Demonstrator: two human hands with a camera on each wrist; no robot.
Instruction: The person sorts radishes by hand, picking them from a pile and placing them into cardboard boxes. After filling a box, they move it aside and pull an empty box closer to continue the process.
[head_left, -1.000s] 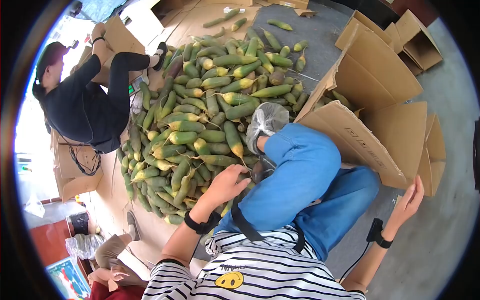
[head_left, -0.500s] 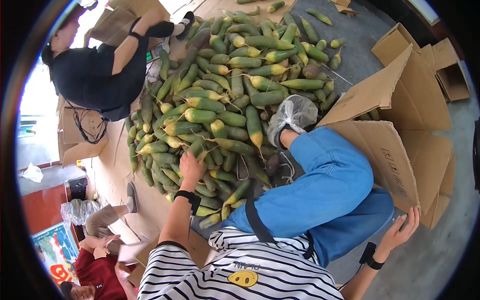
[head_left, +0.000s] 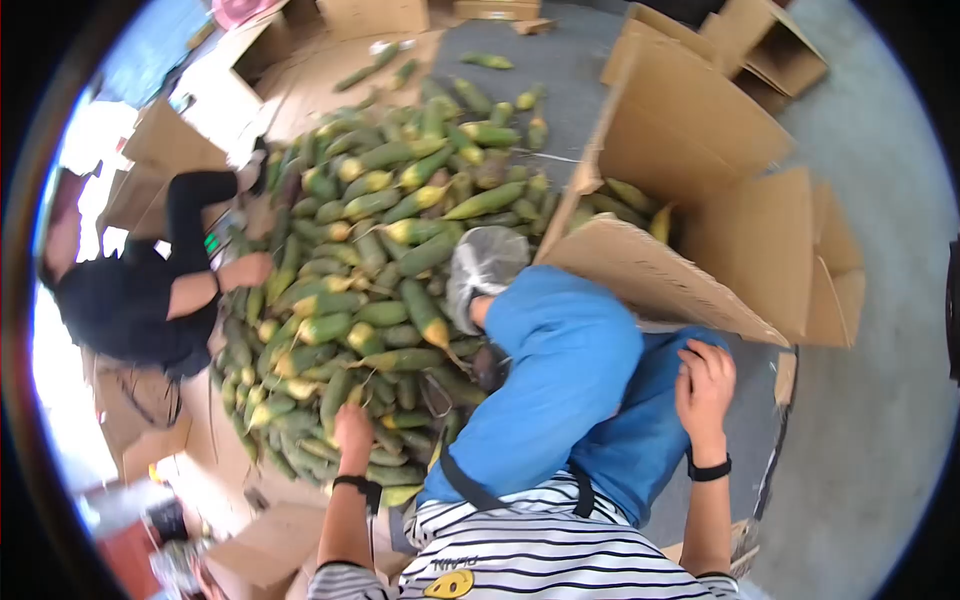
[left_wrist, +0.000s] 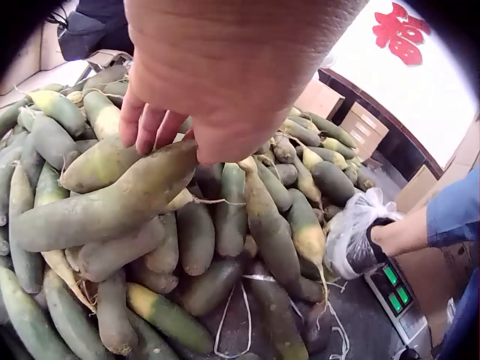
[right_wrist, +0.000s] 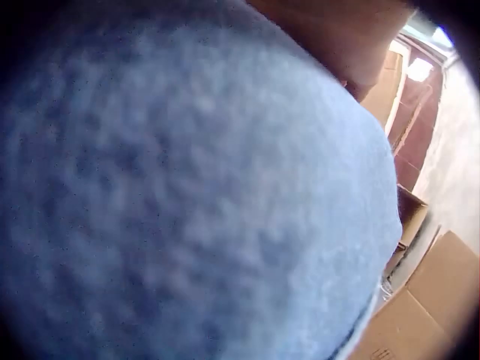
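Reaching down with the left hand [head_left: 355,436], pinching the tapered end of a long, smooth green radish [left_wrist: 105,207] over a heap of plump green-and-yellow radishes [head_left: 378,203]; resting the right hand [head_left: 706,392], loosely bent-fingered, on blue denim trousers [head_left: 585,335] near an open brown cardboard box [head_left: 690,278].

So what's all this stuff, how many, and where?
Radish pile: too many to count, green, centre
Held radish: one, green, over the pile
Open carton: one, brown, right of pile, radishes inside
Other cartons: several, brown, around the edges
Plastic bag: one, clear, left of open carton
Scale: one, pale, beside bag
Wall sign: one, red, upper right, left wrist view
Other person: one, black-clothed, left
Shirt: one, striped, bottom
Jeans: one pair, blue, lower centre
Left hand: one, bare, gripping held radish
Right hand: one, bare, on jeans
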